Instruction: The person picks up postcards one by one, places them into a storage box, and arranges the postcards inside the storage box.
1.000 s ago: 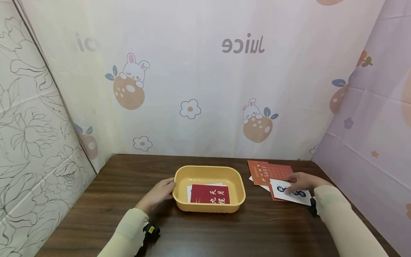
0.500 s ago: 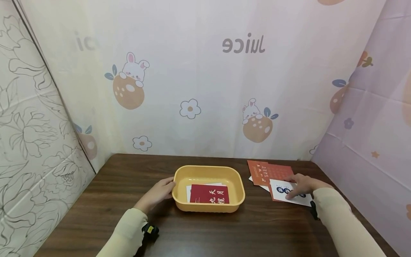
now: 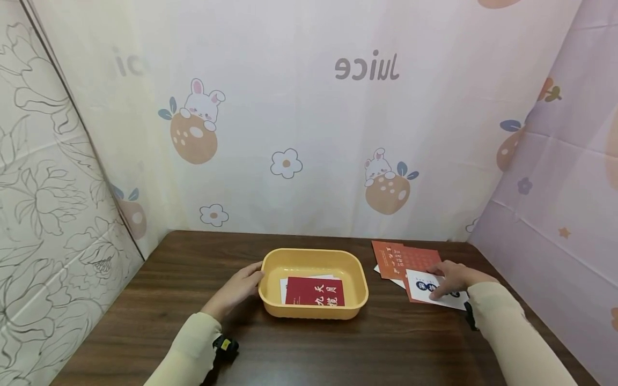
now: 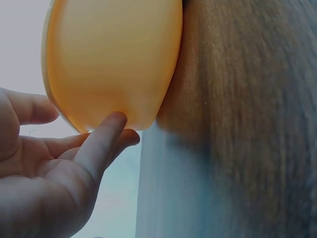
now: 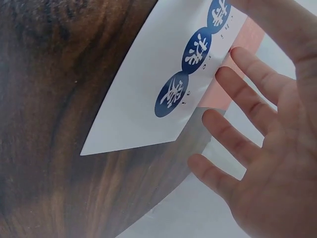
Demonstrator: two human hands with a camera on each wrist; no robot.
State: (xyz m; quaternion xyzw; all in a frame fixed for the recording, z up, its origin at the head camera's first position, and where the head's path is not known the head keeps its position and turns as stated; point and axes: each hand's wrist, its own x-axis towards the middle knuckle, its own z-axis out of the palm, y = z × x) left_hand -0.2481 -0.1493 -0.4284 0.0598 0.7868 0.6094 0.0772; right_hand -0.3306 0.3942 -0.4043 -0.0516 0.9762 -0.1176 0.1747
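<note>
At the left end of a yellow basin [image 3: 318, 312], my left hand [image 3: 238, 289] touches the rim and outer wall with fairly straight fingers. Inside the basin a dark red card [image 3: 304, 292] with white characters lies over white ones. My right hand [image 3: 456, 276] spans a white card [image 5: 133, 114] printed with dark blue ovals at the table's right side. Its thumb touches the printed face in the head view, while the fingers [image 5: 237, 131] reach spread along the far edge. Part of the card is hidden under the hand. Orange-red cards [image 3: 390, 258] lie beneath and beyond it.
The brown wooden table [image 3: 309, 354] carries the basin and cards. A printed curtain [image 3: 289, 107] hangs at its back edge, and more fabric [image 3: 560, 203] closes off the right side. Black wrist devices [image 3: 227, 347] sit on both forearms.
My right thumb has slid slightly nearer the card's front edge, and the hand is spread a little wider. The left hand, basin and cards have stayed almost still.
</note>
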